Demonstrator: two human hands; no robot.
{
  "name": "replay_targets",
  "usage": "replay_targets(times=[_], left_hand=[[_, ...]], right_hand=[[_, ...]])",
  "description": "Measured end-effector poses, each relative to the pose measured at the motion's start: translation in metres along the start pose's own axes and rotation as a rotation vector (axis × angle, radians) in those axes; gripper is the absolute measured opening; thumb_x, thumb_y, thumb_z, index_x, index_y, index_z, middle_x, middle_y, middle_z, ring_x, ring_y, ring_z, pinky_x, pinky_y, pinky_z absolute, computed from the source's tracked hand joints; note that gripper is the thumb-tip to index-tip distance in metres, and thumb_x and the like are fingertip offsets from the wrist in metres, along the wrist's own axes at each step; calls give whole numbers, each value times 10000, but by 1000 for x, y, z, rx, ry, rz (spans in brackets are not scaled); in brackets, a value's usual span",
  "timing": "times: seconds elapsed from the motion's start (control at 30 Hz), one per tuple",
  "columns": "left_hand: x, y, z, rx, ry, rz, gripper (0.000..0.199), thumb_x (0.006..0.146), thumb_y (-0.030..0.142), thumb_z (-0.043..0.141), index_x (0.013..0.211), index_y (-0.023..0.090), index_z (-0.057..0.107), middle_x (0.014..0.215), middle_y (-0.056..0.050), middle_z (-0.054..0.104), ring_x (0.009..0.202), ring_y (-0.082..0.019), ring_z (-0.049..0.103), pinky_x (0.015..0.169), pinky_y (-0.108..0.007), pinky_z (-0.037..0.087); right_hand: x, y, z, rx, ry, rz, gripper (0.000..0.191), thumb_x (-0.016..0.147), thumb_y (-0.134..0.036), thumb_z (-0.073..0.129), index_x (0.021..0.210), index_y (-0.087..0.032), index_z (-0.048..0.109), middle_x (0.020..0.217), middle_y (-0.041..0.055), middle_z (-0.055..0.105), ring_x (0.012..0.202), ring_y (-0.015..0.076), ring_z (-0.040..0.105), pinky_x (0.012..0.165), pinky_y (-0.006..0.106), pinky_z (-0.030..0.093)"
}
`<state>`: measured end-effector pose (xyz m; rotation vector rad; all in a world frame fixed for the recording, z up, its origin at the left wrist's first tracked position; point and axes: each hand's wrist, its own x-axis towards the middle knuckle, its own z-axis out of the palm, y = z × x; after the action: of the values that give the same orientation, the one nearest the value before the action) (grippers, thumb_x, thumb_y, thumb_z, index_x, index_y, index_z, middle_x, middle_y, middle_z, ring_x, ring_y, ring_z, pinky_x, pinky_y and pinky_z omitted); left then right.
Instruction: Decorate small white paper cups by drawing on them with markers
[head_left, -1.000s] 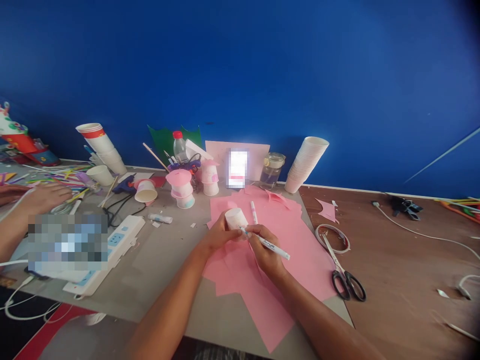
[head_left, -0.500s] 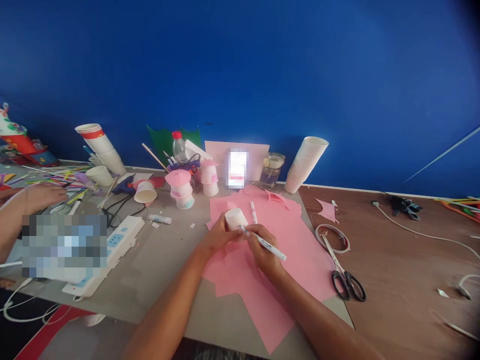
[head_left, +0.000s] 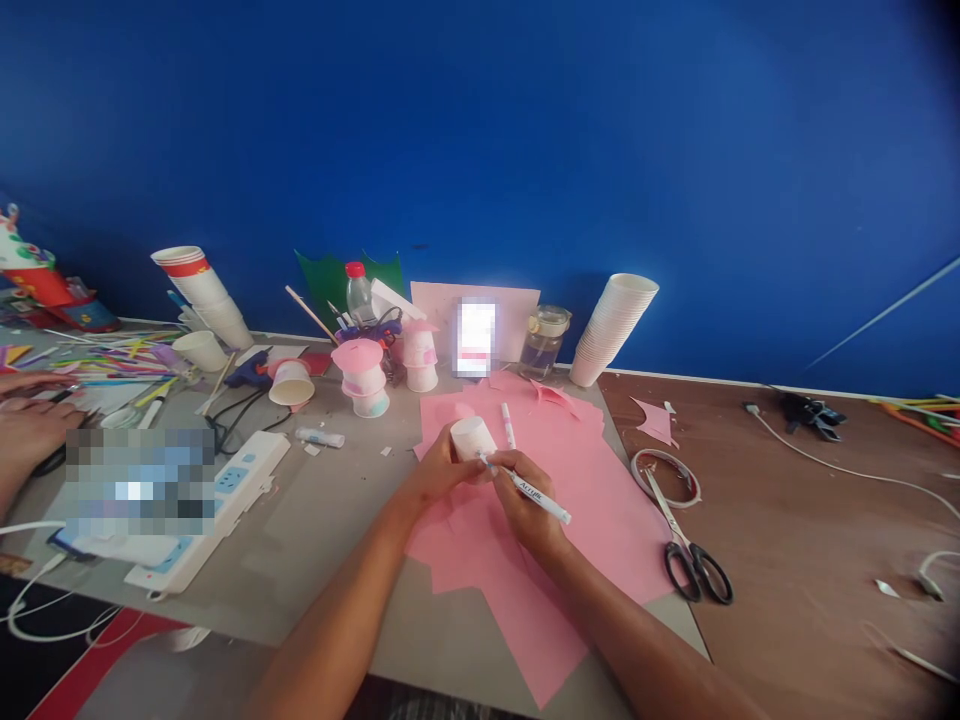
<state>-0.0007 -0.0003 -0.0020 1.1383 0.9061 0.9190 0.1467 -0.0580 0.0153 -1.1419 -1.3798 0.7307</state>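
Note:
A white paper cup (head_left: pixel 471 436) is gripped in my left hand (head_left: pixel 441 472), its base turned up and tilted. My right hand (head_left: pixel 528 498) is closed on a white acrylic marker (head_left: pixel 544 500), whose tip meets the cup's side near my left thumb. Any mark under the tip is too small to make out. Both hands are over pink paper sheets (head_left: pixel 592 520) spread on the grey table. Just beyond them lies a pink-and-white marker cap (head_left: pixel 508 425).
Scissors (head_left: pixel 681 545) and a tape roll (head_left: pixel 697 490) lie to the right. A cup stack (head_left: pixel 613 330), glass jar (head_left: pixel 544 342) and lit phone (head_left: pixel 475 338) stand behind. Pink-topped cup figures (head_left: pixel 364 380) and a power strip (head_left: pixel 225 500) are leftward. A co-worker's hand (head_left: pixel 37 425) is at far left.
My hands, the cup and the marker have hardly shifted; the marker's back end tilts very slightly. At far left, the co-worker's hand has moved left and down.

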Motion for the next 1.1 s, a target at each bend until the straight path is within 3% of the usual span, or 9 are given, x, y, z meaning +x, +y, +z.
replay_targets(times=[0.5,0.8,1.1], left_hand=[[2,-4,-1,8,10,17,748,635,320,818,1272,211,441,1029,-60,580,972,-223,545,813,-349,463],[2,-3,-1,-7,14,13,741,622,309,824,1256,207,455,1039,-66,589,979,-226,553,821,-354,463],[2,-4,-1,15,6,27,720,630,323,821,1240,199,461,1038,-66,584,977,-224,550,813,-351,472]], right_hand=[[1,3,1,0,25,33,126,788,-239,513,824,-203,627,666,-3,613,513,120,498,506,249,437],[1,2,-2,62,28,34,130,780,-241,525,808,-211,648,758,20,677,648,157,601,611,278,493],[2,1,-1,60,30,51,123,784,-257,529,801,-212,642,720,15,665,640,159,586,592,273,481]])
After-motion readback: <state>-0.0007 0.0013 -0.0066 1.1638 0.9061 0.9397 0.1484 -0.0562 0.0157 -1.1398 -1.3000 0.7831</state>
